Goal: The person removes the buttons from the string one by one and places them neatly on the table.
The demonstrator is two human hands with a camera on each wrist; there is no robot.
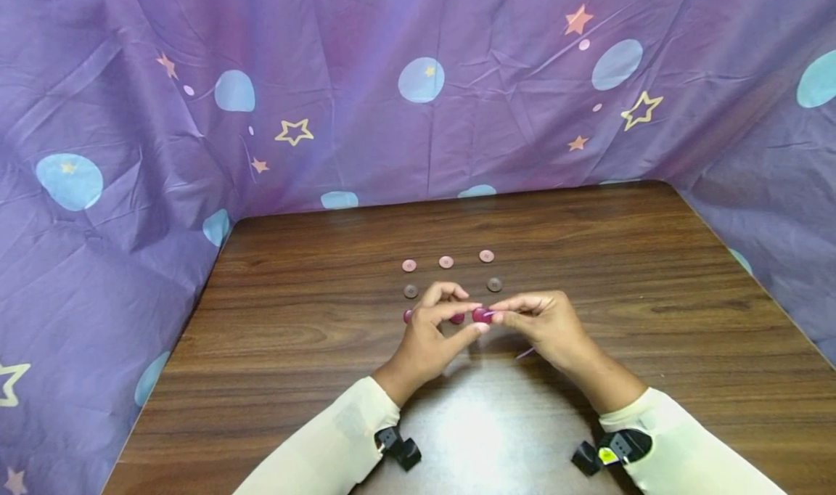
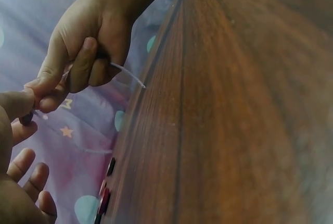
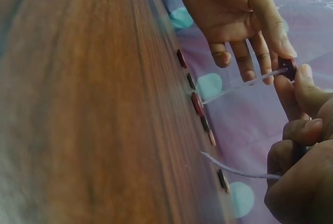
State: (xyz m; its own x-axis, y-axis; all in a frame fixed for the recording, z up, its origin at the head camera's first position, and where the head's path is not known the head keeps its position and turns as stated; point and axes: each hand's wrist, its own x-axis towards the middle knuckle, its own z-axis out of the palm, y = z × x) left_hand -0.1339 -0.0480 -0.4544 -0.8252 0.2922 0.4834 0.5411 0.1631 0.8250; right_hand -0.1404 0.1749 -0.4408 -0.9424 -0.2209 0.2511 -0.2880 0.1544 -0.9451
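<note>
My left hand (image 1: 427,335) pinches a magenta button (image 1: 482,315) by its edge between thumb and forefinger, its other fingers spread. Against the button's right side, my right hand (image 1: 551,328) pinches a pale lavender string (image 3: 244,84) with thumb and forefinger. That string runs from the held button toward a red button (image 3: 196,103) at table level. The string's loose end (image 2: 129,72) sticks out from my curled right fingers; a dark patch between those fingers is unclear. Another magenta button (image 1: 457,318) shows behind my left fingers, and one more (image 1: 408,316) is partly covered by that hand.
Three pink buttons (image 1: 446,262) lie in a row beyond the hands on the wooden table (image 1: 294,263). Nearer are two brown buttons (image 1: 494,284), one at left and one at right. A purple patterned cloth (image 1: 366,146) hangs behind and beside the table.
</note>
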